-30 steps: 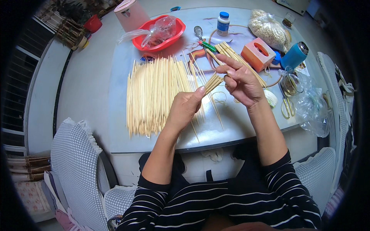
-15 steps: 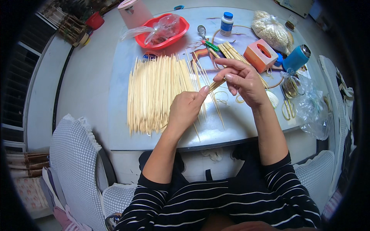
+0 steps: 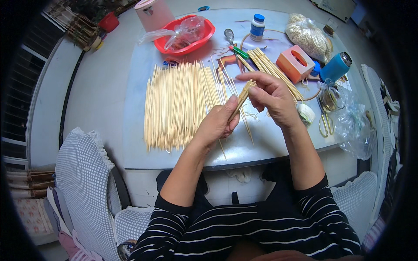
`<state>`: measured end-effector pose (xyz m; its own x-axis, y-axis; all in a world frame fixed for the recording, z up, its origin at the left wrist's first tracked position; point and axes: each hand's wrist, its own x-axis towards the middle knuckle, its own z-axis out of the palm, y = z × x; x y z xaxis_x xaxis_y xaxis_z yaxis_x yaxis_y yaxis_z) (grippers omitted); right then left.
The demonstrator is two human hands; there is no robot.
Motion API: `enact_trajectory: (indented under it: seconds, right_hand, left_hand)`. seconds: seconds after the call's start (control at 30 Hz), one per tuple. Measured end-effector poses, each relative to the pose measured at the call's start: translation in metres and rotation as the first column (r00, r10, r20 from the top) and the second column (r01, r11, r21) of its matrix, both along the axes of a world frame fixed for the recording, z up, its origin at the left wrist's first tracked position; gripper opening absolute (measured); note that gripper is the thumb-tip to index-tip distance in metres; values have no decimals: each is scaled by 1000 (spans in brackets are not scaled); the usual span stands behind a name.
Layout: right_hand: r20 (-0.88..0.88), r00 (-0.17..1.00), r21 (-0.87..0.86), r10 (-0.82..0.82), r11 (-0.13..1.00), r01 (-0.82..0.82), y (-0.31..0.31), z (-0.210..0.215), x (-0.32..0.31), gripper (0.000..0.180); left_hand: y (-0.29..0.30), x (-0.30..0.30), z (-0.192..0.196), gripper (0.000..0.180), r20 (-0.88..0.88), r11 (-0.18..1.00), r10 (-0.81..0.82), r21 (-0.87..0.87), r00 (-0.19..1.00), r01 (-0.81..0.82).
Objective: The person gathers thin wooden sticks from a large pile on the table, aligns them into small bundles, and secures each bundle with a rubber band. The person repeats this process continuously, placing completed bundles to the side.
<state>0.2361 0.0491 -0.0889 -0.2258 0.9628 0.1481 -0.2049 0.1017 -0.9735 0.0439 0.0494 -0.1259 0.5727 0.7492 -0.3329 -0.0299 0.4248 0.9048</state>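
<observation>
A short, thick bundle of bamboo skewers [image 3: 242,99] stands tilted in my left hand [image 3: 217,122], its blunt ends up. My left thumb presses along its side, the fingers wrapped around it. At the upper end is my right hand [image 3: 274,98], index finger stretched past the skewer tips and thumb close beside them. Its other fingers are partly curled, and whether it touches the bundle is hard to tell. Left of my hands lies a wide layer of loose skewers [image 3: 174,106]. Several stray skewers rest beneath the bundle, with a thin rubber band [image 3: 250,115] nearby.
Beyond my right hand lie more bundled skewers [image 3: 276,69] and an orange tissue box [image 3: 296,64]. A blue flask [image 3: 335,66], scissors [image 3: 325,125], white roll [image 3: 306,113] and clear plastic bag [image 3: 355,130] are at right. A red basin [image 3: 185,37] and white bottle [image 3: 257,28] stand farther back.
The bundle has tipped more upright, showing its blunt ends. My left hand has turned with it, and my right fingers have curled in around its upper end.
</observation>
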Motion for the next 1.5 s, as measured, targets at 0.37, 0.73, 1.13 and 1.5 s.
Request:
enact_trajectory:
  seconds: [0.37, 0.73, 1.13, 1.5]
  right_hand:
    - [196, 978, 102, -73, 993, 54, -2, -4, -4, 19]
    - [435, 723, 834, -537, 543, -98, -30, 25, -26, 43]
    - [453, 768, 801, -453, 585, -127, -37, 34, -36, 44]
    - [484, 616, 752, -622, 655, 72, -33, 35, -29, 19]
  left_hand:
    - [-3, 13, 3, 46, 254, 985, 42, 153, 966, -83]
    - [-22, 12, 2, 81, 452, 945, 9, 288, 892, -156]
    - [-31, 19, -4, 73, 459, 906, 97, 327, 883, -270]
    - [-19, -5, 31, 52, 606, 843, 236, 262, 760, -471]
